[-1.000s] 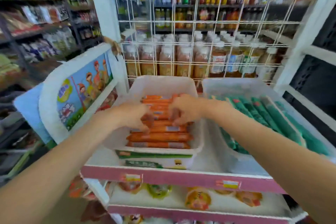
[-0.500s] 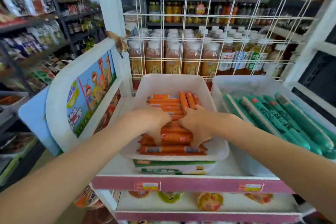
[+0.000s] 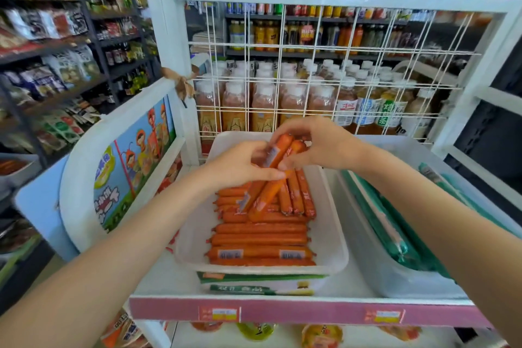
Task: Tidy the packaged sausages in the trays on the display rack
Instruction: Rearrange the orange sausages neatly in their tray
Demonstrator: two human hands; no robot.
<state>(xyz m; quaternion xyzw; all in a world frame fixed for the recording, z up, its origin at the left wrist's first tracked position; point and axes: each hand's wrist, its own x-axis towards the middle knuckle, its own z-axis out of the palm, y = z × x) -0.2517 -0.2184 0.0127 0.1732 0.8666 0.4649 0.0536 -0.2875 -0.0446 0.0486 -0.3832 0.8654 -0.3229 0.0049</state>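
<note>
Orange sausages (image 3: 260, 237): I see them packed in the white tray (image 3: 336, 237) on the top shelf (image 3: 356, 289) of the display rack, most lying crosswise in rows, a few lengthwise along the far right side
Lifted sausages (image 3: 275, 169): a small bunch, tilted, upper ends raised above the tray's far half, lower ends resting on the pile
Left hand (image 3: 240, 165): I see its fingers curled round the middle of the lifted sausages, gripping them from the left
Right hand (image 3: 319, 144): fingers bent over the upper ends of the same bunch, pinching them from the right
Green sausages (image 3: 389, 232): long packs in the clear tray (image 3: 375, 274) just beside the white one, on its right
Box (image 3: 260, 284): flat, green and white, under the white tray
Bottles (image 3: 282, 104): behind the wire grid (image 3: 310, 70) at the back
Price tags (image 3: 220, 314): on the pink shelf edge
</note>
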